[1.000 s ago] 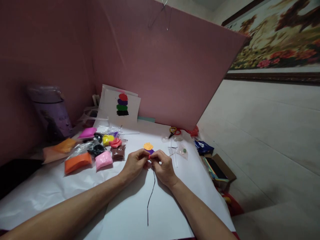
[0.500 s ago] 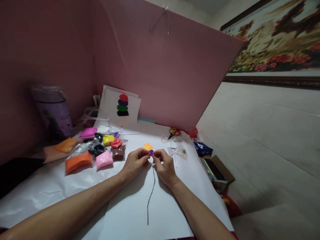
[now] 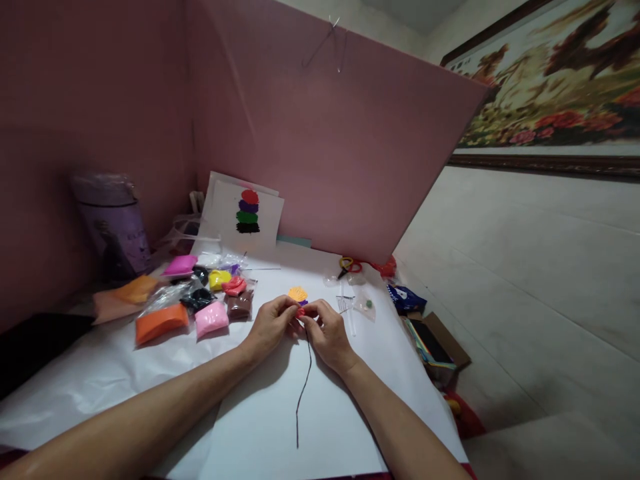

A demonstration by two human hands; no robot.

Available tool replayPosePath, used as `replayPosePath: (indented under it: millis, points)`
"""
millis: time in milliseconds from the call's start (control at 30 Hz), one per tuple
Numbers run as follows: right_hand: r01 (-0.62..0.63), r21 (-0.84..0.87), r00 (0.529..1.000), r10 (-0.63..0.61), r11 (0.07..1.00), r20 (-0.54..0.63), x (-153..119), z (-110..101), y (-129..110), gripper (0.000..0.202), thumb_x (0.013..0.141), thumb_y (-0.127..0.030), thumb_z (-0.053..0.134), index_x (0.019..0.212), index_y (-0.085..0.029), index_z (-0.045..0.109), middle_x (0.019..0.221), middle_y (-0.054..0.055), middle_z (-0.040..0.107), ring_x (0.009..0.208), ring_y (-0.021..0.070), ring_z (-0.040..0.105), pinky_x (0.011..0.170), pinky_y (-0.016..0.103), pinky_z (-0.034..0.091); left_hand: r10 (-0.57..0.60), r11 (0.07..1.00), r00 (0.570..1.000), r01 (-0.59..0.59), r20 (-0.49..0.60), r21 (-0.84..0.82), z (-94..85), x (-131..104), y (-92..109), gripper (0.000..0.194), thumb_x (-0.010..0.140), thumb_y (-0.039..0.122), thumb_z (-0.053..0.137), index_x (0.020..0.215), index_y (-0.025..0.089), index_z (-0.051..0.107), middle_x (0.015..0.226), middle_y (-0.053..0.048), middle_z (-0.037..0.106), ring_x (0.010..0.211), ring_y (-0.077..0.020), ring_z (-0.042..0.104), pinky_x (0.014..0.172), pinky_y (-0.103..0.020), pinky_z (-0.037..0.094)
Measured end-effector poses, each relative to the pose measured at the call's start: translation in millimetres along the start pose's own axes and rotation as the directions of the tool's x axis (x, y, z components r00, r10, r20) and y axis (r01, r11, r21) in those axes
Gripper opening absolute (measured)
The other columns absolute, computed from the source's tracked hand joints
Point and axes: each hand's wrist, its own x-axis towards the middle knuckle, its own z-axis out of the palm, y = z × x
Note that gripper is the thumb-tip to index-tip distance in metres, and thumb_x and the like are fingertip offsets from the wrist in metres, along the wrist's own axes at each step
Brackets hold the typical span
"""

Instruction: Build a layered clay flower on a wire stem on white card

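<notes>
My left hand (image 3: pixel 276 321) and my right hand (image 3: pixel 327 331) meet over the white paper (image 3: pixel 260 427), fingertips pinched together on a small piece of red clay (image 3: pixel 300 312). A flat orange clay shape (image 3: pixel 298 293) with a ridged surface lies just beyond my fingertips. Between it and the red piece a bit of purple clay (image 3: pixel 303 303) shows, partly covered by my fingers. A thin dark line (image 3: pixel 303 393) runs from under my hands towards me on the paper.
Bagged clay in several colours, including an orange pack (image 3: pixel 161 325) and a pink pack (image 3: pixel 211 320), lies left. Scissors (image 3: pixel 347 268) and a clear plastic fork-like tool (image 3: pixel 345 304) lie right. Behind stand a purple cup (image 3: pixel 113 230) and a card with coloured patches (image 3: pixel 247 217).
The red clay shows more between my fingertips and now covers part of the purple clay. Both hands stay in nearly the same place; the view has shifted slightly.
</notes>
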Motion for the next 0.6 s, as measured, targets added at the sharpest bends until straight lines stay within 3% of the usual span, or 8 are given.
replayPosePath:
  millis: [167,300,600]
  points:
    - [-0.024,0.004,0.999,0.024,1.0,-0.032,0.3,-1.0,-2.7,0.009,0.085,-0.016,0.053,0.084,-0.02,0.061,0.081,0.004,0.064,0.075,0.0176,0.06,0.064,0.029,0.046,0.015,1.0,1.0,-0.015,0.002,-0.003,0.3,-0.8,-0.1,0.023,0.066,0.031,0.07,0.077,0.014,0.06,0.062,-0.001,0.065,0.051,-0.0144,0.061,0.049,-0.028,0.049]
    - [-0.031,0.054,0.999,0.032,0.998,-0.013,-0.5,-0.6,-2.6,0.01,0.088,-0.017,0.05,0.085,-0.02,0.06,0.079,0.003,0.061,0.069,0.0161,0.059,0.061,0.028,0.047,0.043,0.997,0.999,-0.041,-0.027,0.069,-0.9,-2.0,0.5,0.018,0.069,0.029,0.069,0.074,0.014,0.06,0.06,0.0,0.064,0.05,-0.0125,0.059,0.051,-0.026,0.046]
    - [0.065,0.078,0.998,-0.065,0.995,-0.014,-2.6,0.3,-2.0,0.011,0.086,-0.016,0.054,0.082,-0.022,0.063,0.079,0.003,0.061,0.07,0.0162,0.057,0.064,0.029,0.047,0.036,0.993,0.997,-0.028,-0.071,0.117,-1.5,-2.9,0.2,0.01,0.072,0.025,0.063,0.072,0.015,0.06,0.046,0.004,0.056,0.041,-0.0112,0.052,0.044,-0.023,0.04]
